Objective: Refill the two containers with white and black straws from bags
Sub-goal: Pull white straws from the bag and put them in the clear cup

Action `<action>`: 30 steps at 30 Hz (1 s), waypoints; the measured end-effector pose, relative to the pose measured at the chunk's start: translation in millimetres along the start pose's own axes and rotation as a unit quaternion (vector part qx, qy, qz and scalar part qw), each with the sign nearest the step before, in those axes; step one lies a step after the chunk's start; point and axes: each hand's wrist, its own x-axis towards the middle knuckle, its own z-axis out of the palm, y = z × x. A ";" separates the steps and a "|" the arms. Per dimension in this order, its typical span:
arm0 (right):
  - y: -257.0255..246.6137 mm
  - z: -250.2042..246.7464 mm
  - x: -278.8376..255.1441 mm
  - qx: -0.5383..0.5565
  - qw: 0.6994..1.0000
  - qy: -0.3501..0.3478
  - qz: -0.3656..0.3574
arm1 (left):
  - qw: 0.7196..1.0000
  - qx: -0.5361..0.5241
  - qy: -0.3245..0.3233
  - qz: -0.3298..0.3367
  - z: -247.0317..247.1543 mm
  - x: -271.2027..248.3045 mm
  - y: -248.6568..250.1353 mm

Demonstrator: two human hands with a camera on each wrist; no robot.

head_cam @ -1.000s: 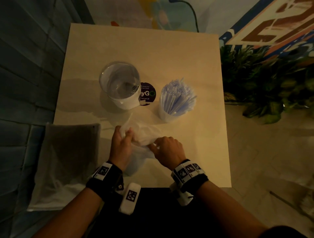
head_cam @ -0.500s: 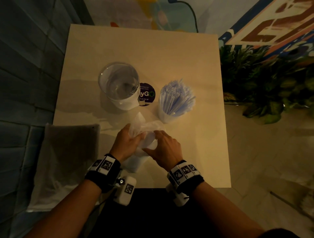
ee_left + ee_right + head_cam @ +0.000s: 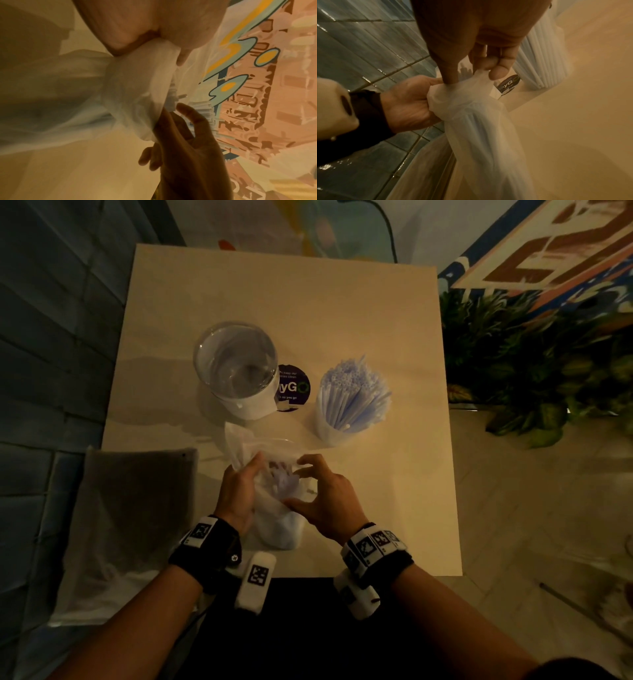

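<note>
A thin clear plastic bag [image 3: 279,529] of white straws stands on the table near its front edge. My left hand [image 3: 255,470] grips the left side of its mouth. My right hand [image 3: 301,484] pinches the right side, and straw ends [image 3: 284,479] show in the opening. The pinch on the film [image 3: 479,77] is plain in the right wrist view. The bunched bag [image 3: 137,83] is under my left fingers in the left wrist view. Behind stand an empty clear container [image 3: 236,364] and a container packed with white straws [image 3: 352,398].
A grey bag of dark straws [image 3: 133,508] lies over the table's left front corner. A round purple sticker [image 3: 292,387] sits between the containers. The table [image 3: 291,289] meets a tiled wall [image 3: 51,371] on the left, with plants [image 3: 534,364] on the right.
My hands have moved apart and pulled the bag's mouth open, so straw ends now show inside. The containers have not moved.
</note>
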 end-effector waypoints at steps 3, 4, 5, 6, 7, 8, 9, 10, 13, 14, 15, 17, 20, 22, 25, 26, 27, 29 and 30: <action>-1.0 -0.7 2.3 -0.011 1.000 0.003 0.006 | 0.999 -0.032 0.019 -0.004 0.9 -2.1 -2.5; -2.4 -1.3 3.3 -0.012 1.000 0.004 0.010 | 0.999 -0.038 0.027 -0.005 1.7 -3.4 -2.3; -4.0 -1.9 4.4 -0.016 1.000 0.003 0.012 | 0.999 -0.039 0.030 -0.001 2.4 -4.2 -2.4; -5.3 -2.1 5.5 -0.021 1.000 0.001 0.013 | 0.999 -0.038 0.028 0.002 2.7 -5.0 -2.6; -6.1 -1.7 6.6 -0.027 1.000 0.000 0.011 | 0.999 -0.036 0.022 0.006 3.2 -6.2 -3.4; -6.2 -0.7 7.4 -0.033 0.999 0.000 0.008 | 0.999 -0.035 0.018 0.009 3.1 -7.2 -3.8; -6.1 0.4 7.7 -0.041 0.999 0.004 0.004 | 0.999 -0.033 0.018 0.009 2.1 -7.4 -4.8; -4.9 1.8 8.1 -0.051 0.999 0.010 -0.003 | 0.999 -0.032 0.017 0.008 1.3 -8.2 -5.0; -1.3 4.3 7.8 -0.091 0.995 0.025 -0.037 | 0.999 -0.046 0.008 -0.001 -1.5 -9.1 -6.4; -1.4 4.6 8.0 -0.099 0.994 0.028 -0.043 | 0.999 -0.051 0.008 -0.003 -1.7 -9.9 -6.7; -2.0 5.3 8.6 -0.105 0.993 0.028 -0.046 | 0.998 -0.056 0.008 -0.007 -2.2 -10.3 -7.9; -2.9 8.0 11.5 -0.131 0.989 0.026 -0.056 | 0.997 -0.070 0.005 -0.011 -1.3 -11.5 -11.5; -2.0 14.4 14.0 -0.160 0.984 0.026 -0.071 | 0.998 -0.066 0.007 -0.003 1.1 -13.0 -14.3; 1.9 17.3 11.1 -0.145 0.985 0.033 -0.083 | 0.999 -0.045 0.015 0.006 1.8 -12.4 -13.1; 7.2 19.2 4.5 -0.085 0.990 0.076 -0.088 | 1.000 -0.011 0.017 0.019 1.1 -10.5 -7.5; 8.3 20.0 3.4 -0.076 0.989 0.095 -0.087 | 1.000 -0.002 0.016 0.023 1.1 -9.8 -6.9; 9.0 21.1 2.9 -0.077 0.987 0.111 -0.085 | 1.000 0.008 0.013 0.027 1.8 -10.1 -6.6; 10.3 22.7 3.2 -0.089 0.984 0.128 -0.083 | 0.999 0.029 0.005 0.029 3.4 -11.7 -7.3; 10.6 22.3 2.9 -0.093 0.984 0.129 -0.082 | 0.999 0.039 -0.002 0.031 4.7 -12.8 -8.1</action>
